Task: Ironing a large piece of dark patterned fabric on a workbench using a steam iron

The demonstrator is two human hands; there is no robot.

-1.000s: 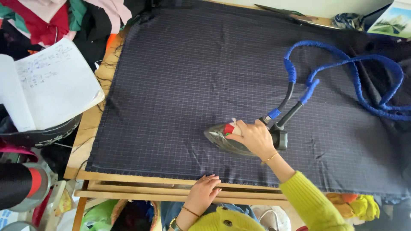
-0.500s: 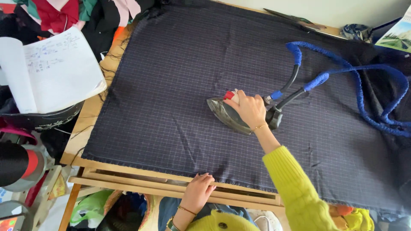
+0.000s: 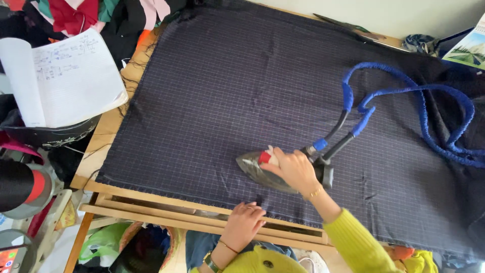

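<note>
A dark navy checked cloth (image 3: 242, 101) lies spread flat over a wooden table. My right hand (image 3: 293, 169) grips the handle of a grey metal iron (image 3: 255, 167) that has a red knob and rests on the cloth near its front edge, tip pointing left. A blue-wrapped cord (image 3: 414, 96) loops from the iron's back across the cloth to the right. My left hand (image 3: 242, 225) lies flat on the cloth's front hem at the table's edge, just below the iron.
An open notebook (image 3: 65, 81) rests on a dark bowl at the left, beside piled coloured cloth (image 3: 76, 12). A black thread spool (image 3: 17, 184) sits at the lower left. The table's wooden front rails (image 3: 166, 212) run below the cloth. Scissors (image 3: 343, 23) lie at the far edge.
My right hand has drawn the iron back toward the front edge of the cloth. My left hand stays on the hem.
</note>
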